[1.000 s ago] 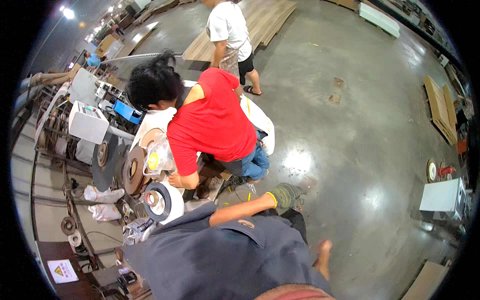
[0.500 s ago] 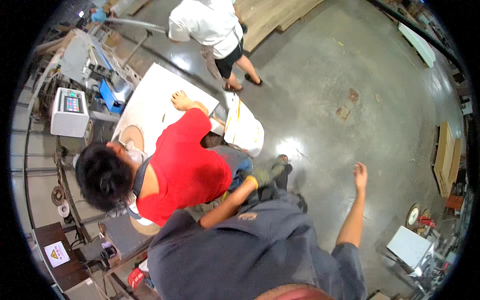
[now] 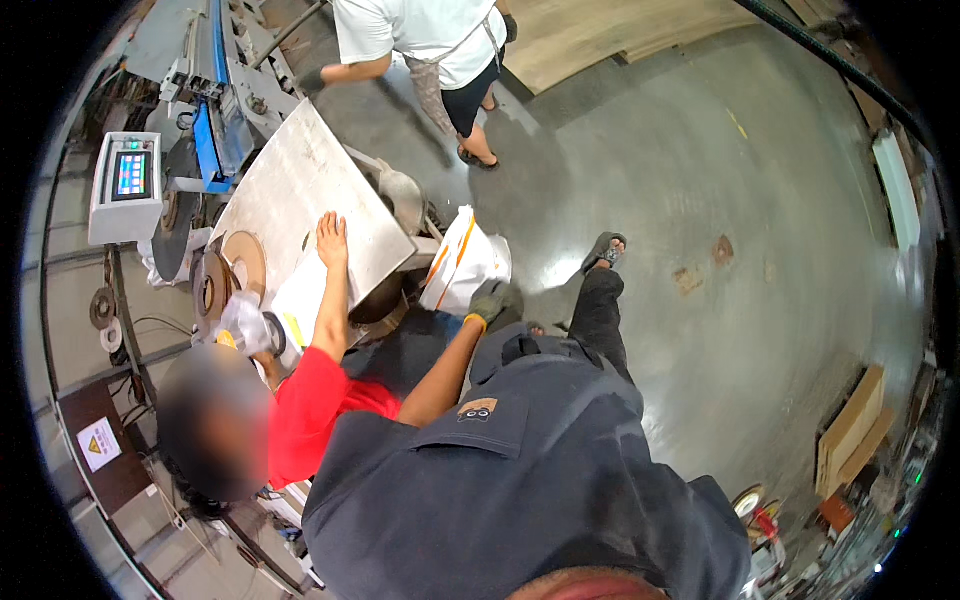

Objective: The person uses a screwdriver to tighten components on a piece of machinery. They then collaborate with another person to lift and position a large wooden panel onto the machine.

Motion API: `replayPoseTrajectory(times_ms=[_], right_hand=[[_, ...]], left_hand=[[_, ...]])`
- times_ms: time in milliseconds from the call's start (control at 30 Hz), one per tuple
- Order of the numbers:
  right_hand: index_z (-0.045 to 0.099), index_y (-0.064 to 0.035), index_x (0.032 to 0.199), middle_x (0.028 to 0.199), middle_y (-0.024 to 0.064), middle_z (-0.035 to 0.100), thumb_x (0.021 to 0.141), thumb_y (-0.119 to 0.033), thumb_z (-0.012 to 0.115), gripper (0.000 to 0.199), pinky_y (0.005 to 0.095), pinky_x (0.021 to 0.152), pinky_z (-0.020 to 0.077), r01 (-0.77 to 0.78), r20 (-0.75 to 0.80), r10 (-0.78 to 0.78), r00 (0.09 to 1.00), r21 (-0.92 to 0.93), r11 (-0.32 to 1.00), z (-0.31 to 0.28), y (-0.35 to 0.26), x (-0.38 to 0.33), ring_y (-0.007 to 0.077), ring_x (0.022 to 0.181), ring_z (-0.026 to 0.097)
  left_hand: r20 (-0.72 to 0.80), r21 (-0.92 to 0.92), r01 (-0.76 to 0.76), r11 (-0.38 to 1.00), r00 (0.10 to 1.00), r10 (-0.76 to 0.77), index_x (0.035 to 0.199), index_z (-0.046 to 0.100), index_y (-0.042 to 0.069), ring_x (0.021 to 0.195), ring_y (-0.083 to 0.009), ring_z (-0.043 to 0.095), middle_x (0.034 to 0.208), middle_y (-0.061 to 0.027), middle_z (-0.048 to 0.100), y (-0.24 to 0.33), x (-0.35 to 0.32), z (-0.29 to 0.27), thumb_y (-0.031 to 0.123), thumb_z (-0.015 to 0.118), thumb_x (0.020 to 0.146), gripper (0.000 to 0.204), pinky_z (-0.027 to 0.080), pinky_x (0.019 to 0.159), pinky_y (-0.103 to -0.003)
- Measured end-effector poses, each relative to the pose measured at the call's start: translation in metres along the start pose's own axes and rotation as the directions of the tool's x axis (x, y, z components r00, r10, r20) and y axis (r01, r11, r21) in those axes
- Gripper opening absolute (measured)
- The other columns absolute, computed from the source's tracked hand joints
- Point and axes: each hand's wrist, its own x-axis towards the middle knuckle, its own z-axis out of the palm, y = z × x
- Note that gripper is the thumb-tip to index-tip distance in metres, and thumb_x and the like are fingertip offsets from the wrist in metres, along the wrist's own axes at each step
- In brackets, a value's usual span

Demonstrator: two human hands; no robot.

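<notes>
My left hand (image 3: 492, 302), in a grey-green work glove with a yellow cuff, hangs in front of my body. It is beside a white sack (image 3: 465, 262) with orange stripes; whether it touches the sack I cannot tell. The glove hides how its fingers are set. My right hand is out of sight, with only the short dark sleeve showing on that side. A co-worker in a red shirt (image 3: 315, 415) is close on my left, one bare hand (image 3: 332, 240) flat on a white worktable (image 3: 300, 160).
A second person in a white shirt (image 3: 425, 35) stands beyond the table, near wooden boards (image 3: 600, 30) on the floor. A control box (image 3: 128, 188) with a lit screen is at far left, near rolls of edge tape (image 3: 244, 262). More boards (image 3: 850, 430) lie at right.
I have stepped forward, with one foot now out ahead. My bare right hand has dropped from view. The red-shirted co-worker has shifted back toward the lower left. The white-shirted person has turned, one arm out.
</notes>
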Motion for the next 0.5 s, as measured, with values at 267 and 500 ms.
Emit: replayPoseTrajectory(times_ms=[267,500], right_hand=[[0.057,-0.009,0.105,0.093,0.0041,0.061,0.097,-0.034,0.05,0.027,0.0322,0.068,0.0517,0.182,0.043,-0.191,0.981,0.154,0.971,-0.003,-0.332,0.213,0.0174,0.08,0.062],[0.056,-0.0095,0.099,0.083,0.0025,0.061,0.096,-0.027,0.051,0.019,0.0255,0.056,0.0439,0.324,0.174,-0.279,0.944,-0.344,0.881,0.029,-0.688,0.323,0.0113,0.064,0.055]], left_hand=[[0.4,0.512,0.032,0.858,0.875,-0.272,0.11,0.063,0.007,0.094,-0.0372,0.064,0.107,-0.0216,0.065,-0.146,-0.009,0.04,0.04,0.055,0.086,0.041,0.05,0.08,-0.046],[-0.226,-0.637,0.247,0.73,0.846,-0.483,0.102,0.06,0.0,0.069,-0.02,0.062,0.083,-0.0128,0.064,0.038,0.177,0.008,0.031,0.055,0.093,0.033,0.051,0.07,-0.036]])
